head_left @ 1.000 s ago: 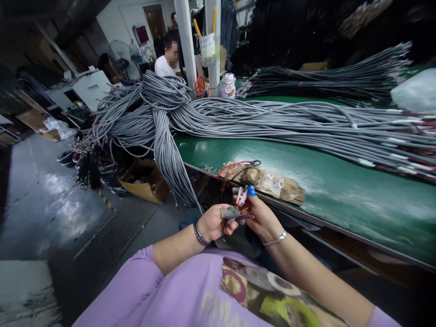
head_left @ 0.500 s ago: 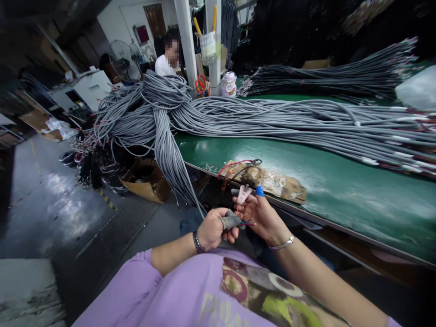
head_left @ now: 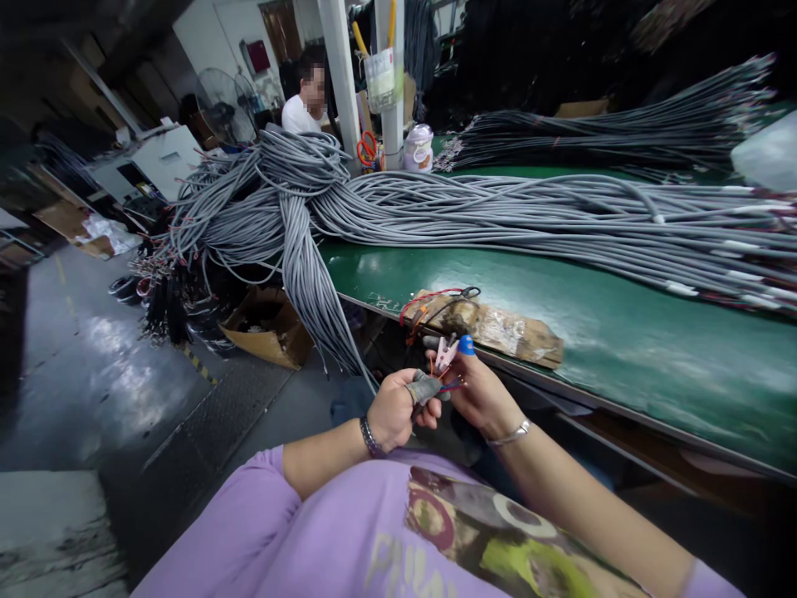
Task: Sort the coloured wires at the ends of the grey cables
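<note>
- Your left hand [head_left: 395,409], at 6 to 7 o'clock of the work, is pinching thin red, blue and orange insulated wires [head_left: 452,385]; the close grip likely steadies the ends, which point to 2 o'clock.
- Your right hand [head_left: 481,397], at 4 o'clock, grips a small pale-pink clip [head_left: 444,355] by thumb and fingers, so it sits at 12 o'clock, just off the wires. Can't tell if those fingers touch wire.
- Long brown wooden block [head_left: 540,342], at 1 o'clock on the green-topped table [head_left: 598,299]: near edge, probably for easy reach.
- Grey round-sheathed cables [head_left: 498,212] span 11 to 2 o'clock, lying lengthwise, likely to avoid tangles.
</note>
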Demonstrator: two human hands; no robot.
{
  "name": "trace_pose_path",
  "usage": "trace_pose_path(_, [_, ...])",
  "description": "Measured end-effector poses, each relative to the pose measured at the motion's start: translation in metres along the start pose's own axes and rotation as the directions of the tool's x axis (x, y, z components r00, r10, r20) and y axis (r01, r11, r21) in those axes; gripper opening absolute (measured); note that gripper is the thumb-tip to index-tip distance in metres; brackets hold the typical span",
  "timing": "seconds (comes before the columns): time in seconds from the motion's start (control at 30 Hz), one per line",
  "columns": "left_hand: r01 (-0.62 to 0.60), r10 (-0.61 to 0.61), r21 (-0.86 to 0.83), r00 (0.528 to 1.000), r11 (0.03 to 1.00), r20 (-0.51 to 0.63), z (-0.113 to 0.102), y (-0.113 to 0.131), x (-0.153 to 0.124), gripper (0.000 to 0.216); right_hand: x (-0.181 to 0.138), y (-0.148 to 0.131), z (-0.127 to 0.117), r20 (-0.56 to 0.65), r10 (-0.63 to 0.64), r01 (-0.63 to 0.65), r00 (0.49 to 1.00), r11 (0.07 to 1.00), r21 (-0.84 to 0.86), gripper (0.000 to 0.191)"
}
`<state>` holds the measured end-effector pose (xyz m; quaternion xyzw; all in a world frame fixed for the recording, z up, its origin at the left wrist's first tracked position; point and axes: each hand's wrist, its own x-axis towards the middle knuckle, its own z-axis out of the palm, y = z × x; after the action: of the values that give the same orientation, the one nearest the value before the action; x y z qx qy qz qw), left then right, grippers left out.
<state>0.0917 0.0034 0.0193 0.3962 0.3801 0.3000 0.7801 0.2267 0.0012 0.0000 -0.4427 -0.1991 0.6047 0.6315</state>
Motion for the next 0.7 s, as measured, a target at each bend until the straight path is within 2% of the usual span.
trace_pose_path(0.07, [0.006, -0.006, -0.01, 1.0, 1.0, -0.007, 0.0, -0.001, 0.001, 0.037, 0.004, -0.001, 0.002, 0.016, 0.062, -0.064, 0.998, 0.994, 0.089, 0.047])
trace_pose_path(0.3, [0.018, -0.018, 0.033, 1.0, 0.999, -0.005, -0.001, -0.001, 0.002, 0.039, 0.002, 0.0, 0.005, 0.021, 0.111, -0.113, 0.994, 0.971, 0.211, 0.041])
trace_pose_path(0.5, [-0.018, 0.017, 0.057, 1.0, 0.998, 0.004, -0.004, -0.004, -0.006, 0.041, -0.003, -0.002, -0.003, 0.128, 0.154, -0.18, 0.98, 0.958, 0.224, 0.046])
trace_pose_path(0.6, [-0.052, 0.053, 0.039, 0.998, 0.998, -0.015, -0.004, -0.007, -0.01, 0.039, -0.003, -0.005, -0.006, 0.167, 0.158, -0.194, 0.973, 0.954, 0.23, 0.039])
trace_pose_path(0.7, [-0.083, 0.083, -0.001, 0.995, 0.997, -0.058, -0.001, -0.007, -0.011, 0.038, -0.003, -0.007, -0.005, 0.156, 0.14, -0.174, 0.978, 0.957, 0.234, 0.029])
